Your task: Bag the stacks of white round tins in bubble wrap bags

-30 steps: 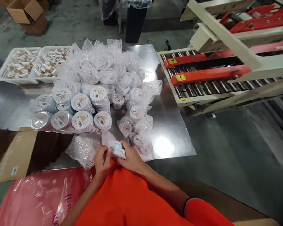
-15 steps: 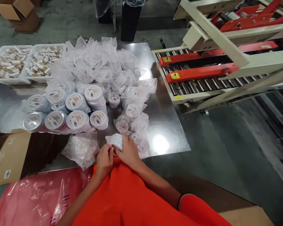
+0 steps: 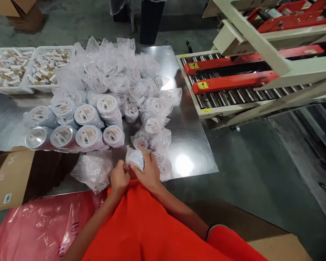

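Note:
My left hand (image 3: 120, 178) and my right hand (image 3: 148, 173) meet at the near edge of a steel sheet (image 3: 191, 156). Between them is a small stack of round containers wrapped in bubble film (image 3: 135, 160). My right hand cups the bundle from the right, and my left fingers pinch its lower left side. A loose bubble-wrap sheet (image 3: 92, 170) lies just left of my left hand. Several labelled stacks of bare round containers (image 3: 87, 136) stand beyond it, and wrapped stacks (image 3: 152, 125) lie close ahead of my right hand.
A large heap of bubble-wrapped stacks (image 3: 108, 69) covers the sheet's far side. White baskets of small items (image 3: 9, 67) stand behind it. A red-and-cream carton sealer with rollers (image 3: 228, 81) is to the right. An open cardboard box (image 3: 11, 177) and a pink plastic bag (image 3: 38, 232) are near left.
The film now wraps more closely around the stack, and its loose tail has gone from the right side. My hands have drawn closer together. The whole scene has shifted slightly in view.

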Demonstrator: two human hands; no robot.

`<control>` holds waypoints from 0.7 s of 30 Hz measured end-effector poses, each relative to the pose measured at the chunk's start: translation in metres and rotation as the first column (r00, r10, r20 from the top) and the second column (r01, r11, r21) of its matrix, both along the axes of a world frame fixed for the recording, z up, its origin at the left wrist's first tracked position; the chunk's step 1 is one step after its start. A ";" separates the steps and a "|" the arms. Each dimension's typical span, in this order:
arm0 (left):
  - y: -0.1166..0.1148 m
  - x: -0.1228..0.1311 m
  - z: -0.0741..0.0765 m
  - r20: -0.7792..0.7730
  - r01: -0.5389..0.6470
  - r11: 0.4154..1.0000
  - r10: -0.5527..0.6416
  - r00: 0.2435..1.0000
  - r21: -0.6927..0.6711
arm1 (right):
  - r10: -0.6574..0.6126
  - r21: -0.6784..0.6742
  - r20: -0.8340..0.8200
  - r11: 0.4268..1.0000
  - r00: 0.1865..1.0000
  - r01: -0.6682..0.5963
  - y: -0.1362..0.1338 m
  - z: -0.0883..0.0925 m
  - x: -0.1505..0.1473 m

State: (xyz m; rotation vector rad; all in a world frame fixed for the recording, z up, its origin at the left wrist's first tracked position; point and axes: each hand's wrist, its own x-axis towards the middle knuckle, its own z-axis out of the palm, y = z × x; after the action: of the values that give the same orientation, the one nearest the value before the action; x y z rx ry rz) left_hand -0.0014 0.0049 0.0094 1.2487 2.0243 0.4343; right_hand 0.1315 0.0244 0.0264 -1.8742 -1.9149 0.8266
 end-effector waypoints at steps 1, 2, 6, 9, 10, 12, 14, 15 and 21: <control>0.002 0.001 -0.004 0.012 -0.009 1.000 0.009 1.000 -0.013 | -0.007 0.022 -0.006 1.000 1.000 0.008 -0.001 -0.001 -0.001; 0.003 0.003 -0.008 0.029 -0.015 1.000 0.015 0.999 -0.024 | -0.013 0.039 -0.009 0.999 1.000 0.013 -0.002 -0.003 -0.001; 0.004 0.014 -0.019 0.159 0.047 0.998 -0.040 0.987 -0.040 | -0.095 0.057 -0.037 0.994 0.995 0.097 0.003 -0.007 0.000; 0.006 0.017 -0.020 0.214 0.067 0.998 -0.064 0.975 -0.006 | -0.189 0.053 -0.105 0.979 0.976 0.195 0.011 -0.007 0.003; 0.007 0.016 -0.018 0.211 0.049 0.999 -0.051 0.976 0.016 | -0.203 0.049 -0.139 0.976 0.969 0.212 0.012 -0.008 0.004; 0.008 0.012 -0.013 0.201 0.004 0.996 -0.023 0.979 0.094 | -0.209 0.031 -0.215 0.975 0.954 0.221 0.014 -0.009 0.006; 0.009 0.008 -0.006 0.180 0.025 0.979 -0.062 0.982 0.202 | -0.220 0.010 -0.285 0.973 0.933 0.232 0.013 -0.012 0.007; 0.010 0.008 -0.002 0.151 0.063 0.965 -0.104 0.983 0.256 | -0.232 -0.001 -0.314 0.970 0.921 0.244 0.013 -0.014 0.008; 0.007 0.015 0.006 -0.110 0.271 0.868 -0.247 0.963 0.417 | -0.302 -0.072 -0.421 0.951 0.855 0.301 0.012 -0.022 0.006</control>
State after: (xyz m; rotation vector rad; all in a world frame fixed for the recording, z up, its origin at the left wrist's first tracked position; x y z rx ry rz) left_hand 0.0137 0.0119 0.0154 1.7906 1.8196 0.7500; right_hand 0.1378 0.0364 0.0047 -1.7498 -1.3138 1.0316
